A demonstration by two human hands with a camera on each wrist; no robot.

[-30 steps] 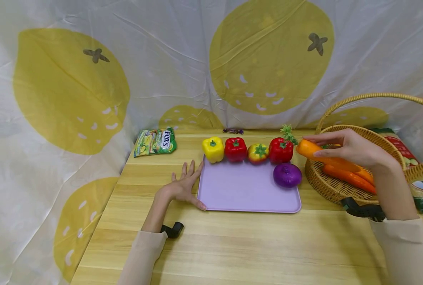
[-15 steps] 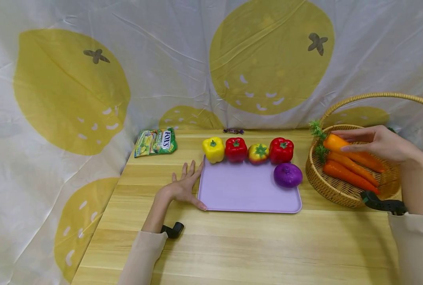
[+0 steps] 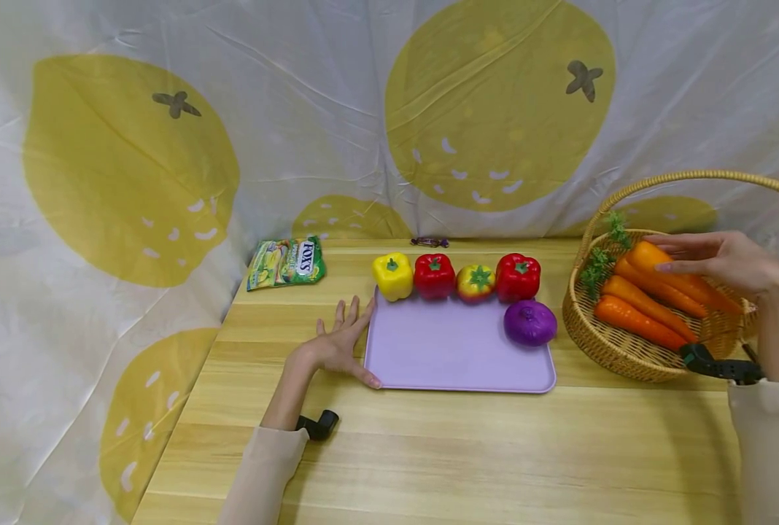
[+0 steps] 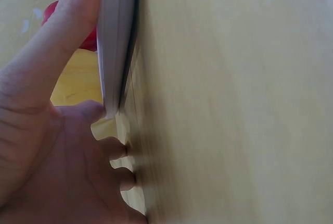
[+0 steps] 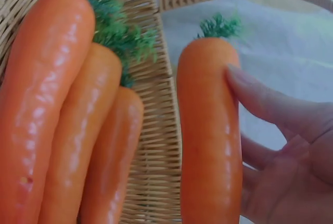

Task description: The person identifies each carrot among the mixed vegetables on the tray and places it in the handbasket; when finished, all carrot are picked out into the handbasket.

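Observation:
My right hand [image 3: 724,264] pinches an orange carrot [image 5: 209,130] near its leafy end, above the right side of the wicker basket [image 3: 576,339]. Inside the basket lie other carrots [image 3: 639,324] side by side, their green tops [image 3: 596,272] toward the back left. My left hand [image 3: 337,346] is spread at the left edge of the lilac tray [image 3: 455,357]; its thumb touches the near left corner, and the other fingers reach along the side. In the left wrist view, fingertips [image 4: 127,178] rest on the wooden table beside the tray's rim [image 4: 115,41].
Along the tray's back stand a yellow pepper [image 3: 393,277], two red peppers [image 3: 435,276] and a small red-yellow fruit [image 3: 475,283]. A purple onion [image 3: 530,323] sits at its right edge. A green FOX'S packet [image 3: 287,262] and a wrapped candy [image 3: 430,242] lie behind. The basket's handle [image 3: 691,176] arches high.
My right hand has carried the carrot from beside the basket's left rim rightward over the basket, and the carrots inside have come into fuller view. The left hand and tray have stayed put.

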